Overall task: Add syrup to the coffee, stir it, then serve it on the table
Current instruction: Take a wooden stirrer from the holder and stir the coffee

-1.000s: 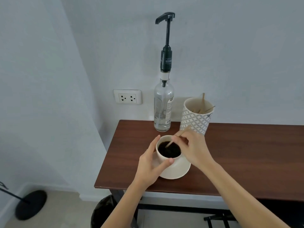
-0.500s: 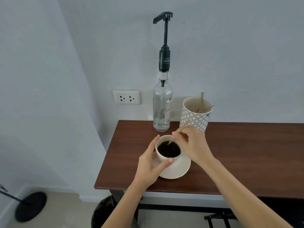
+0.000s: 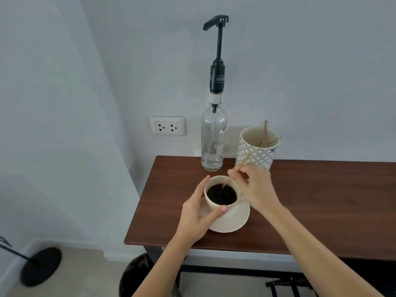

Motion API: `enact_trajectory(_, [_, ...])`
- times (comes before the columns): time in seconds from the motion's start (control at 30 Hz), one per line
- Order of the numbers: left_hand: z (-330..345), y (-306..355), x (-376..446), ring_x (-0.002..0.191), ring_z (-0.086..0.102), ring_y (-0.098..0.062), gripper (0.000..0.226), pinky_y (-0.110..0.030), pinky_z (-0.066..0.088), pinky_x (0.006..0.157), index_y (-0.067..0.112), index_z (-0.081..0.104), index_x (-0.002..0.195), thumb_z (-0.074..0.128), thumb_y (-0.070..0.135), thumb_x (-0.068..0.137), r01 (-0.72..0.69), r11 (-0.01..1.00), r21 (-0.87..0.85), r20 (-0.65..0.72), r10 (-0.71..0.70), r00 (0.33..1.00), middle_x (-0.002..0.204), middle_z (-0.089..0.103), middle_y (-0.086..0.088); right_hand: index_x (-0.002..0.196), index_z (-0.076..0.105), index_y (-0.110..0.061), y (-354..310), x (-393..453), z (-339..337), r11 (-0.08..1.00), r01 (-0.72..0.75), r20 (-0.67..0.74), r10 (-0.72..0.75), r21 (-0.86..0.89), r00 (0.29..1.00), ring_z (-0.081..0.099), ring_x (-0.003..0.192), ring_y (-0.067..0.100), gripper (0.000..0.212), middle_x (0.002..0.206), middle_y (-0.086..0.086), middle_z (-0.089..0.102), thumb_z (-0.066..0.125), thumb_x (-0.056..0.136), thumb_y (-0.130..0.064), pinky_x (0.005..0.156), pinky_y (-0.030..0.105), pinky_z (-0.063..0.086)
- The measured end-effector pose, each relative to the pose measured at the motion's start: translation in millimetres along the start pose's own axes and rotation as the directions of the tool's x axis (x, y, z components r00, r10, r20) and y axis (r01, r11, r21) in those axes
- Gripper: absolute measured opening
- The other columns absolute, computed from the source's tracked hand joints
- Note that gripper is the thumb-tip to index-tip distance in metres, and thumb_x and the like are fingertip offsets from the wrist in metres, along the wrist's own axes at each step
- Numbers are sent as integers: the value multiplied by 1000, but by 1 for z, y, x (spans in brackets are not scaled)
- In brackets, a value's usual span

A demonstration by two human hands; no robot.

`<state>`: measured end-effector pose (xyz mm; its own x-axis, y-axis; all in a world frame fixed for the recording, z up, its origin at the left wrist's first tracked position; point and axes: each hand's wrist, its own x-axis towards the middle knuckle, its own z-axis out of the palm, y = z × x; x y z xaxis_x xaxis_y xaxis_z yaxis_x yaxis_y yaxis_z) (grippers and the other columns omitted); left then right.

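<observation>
A cream cup of black coffee (image 3: 221, 195) stands on a cream saucer (image 3: 237, 221) on the dark wooden table (image 3: 310, 202). My left hand (image 3: 198, 215) wraps the cup's left side, thumb on the near rim. My right hand (image 3: 255, 187) pinches a thin wooden stir stick (image 3: 242, 162), whose lower end dips into the coffee. Behind the cup stands the clear glass syrup bottle (image 3: 213, 140) with a tall black pump (image 3: 217, 50), touched by neither hand.
A patterned white cup (image 3: 256, 150) holding several wooden sticks sits at the back right of the bottle. A wall socket (image 3: 167, 126) is on the wall to the left. A black bin (image 3: 137, 275) and a round black stand base (image 3: 40, 265) are on the floor.
My right hand has swung the stir stick round inside the coffee, its tip now at the far side of the cup. My left hand keeps its hold on the cup.
</observation>
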<state>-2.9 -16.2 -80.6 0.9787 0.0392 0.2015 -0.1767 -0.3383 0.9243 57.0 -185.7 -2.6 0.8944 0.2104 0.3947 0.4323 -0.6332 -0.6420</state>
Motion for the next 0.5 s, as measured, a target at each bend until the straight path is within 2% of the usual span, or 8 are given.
enact_trajectory(0.1, [0, 1, 0, 135, 49, 0, 82, -37, 42, 115, 48, 32, 146, 77, 56, 77, 9, 1000, 1, -5, -9, 1000, 142, 57, 19, 76, 72, -11, 8, -9, -20, 993, -14, 11, 15, -120, 1000, 57, 64, 12, 19, 70, 0, 66, 67, 89, -23, 64, 24, 45])
enact_trajectory(0.2, [0, 0, 0, 135, 51, -4, 82, -42, 43, 114, 51, 31, 145, 76, 59, 77, 14, 1000, -7, -1, -14, 1000, 141, 58, 18, 77, 74, -15, 3, -23, -26, 996, -50, 139, 60, -74, 988, 58, 69, 10, 18, 76, -3, 69, 66, 89, -25, 60, 15, 40])
enact_trajectory(0.27, [0, -2, 0, 134, 53, -6, 83, -44, 44, 113, 46, 32, 148, 76, 57, 78, 17, 1000, -11, 0, -17, 1000, 140, 59, 16, 78, 75, -17, -4, -24, -15, 998, -59, 178, 60, -11, 982, 59, 70, 12, 18, 76, -1, 69, 66, 89, -28, 63, 19, 41])
enact_trajectory(0.4, [0, -3, -1, 134, 53, -2, 85, -40, 44, 114, 36, 34, 151, 78, 50, 80, 15, 1000, -14, 0, -15, 1000, 140, 60, 16, 74, 71, -20, -9, -9, 9, 999, 6, 123, -12, 48, 992, 59, 69, 13, 19, 76, 0, 71, 65, 90, -28, 63, 17, 41])
enact_trajectory(0.5, [0, -1, -1, 133, 51, 2, 83, -36, 43, 114, 41, 33, 149, 78, 49, 80, 9, 1000, 2, 5, -9, 1000, 139, 59, 19, 74, 71, -15, -1, -3, 3, 999, -17, 29, 16, 30, 999, 60, 67, 13, 20, 72, 0, 70, 66, 90, -25, 62, 15, 40])
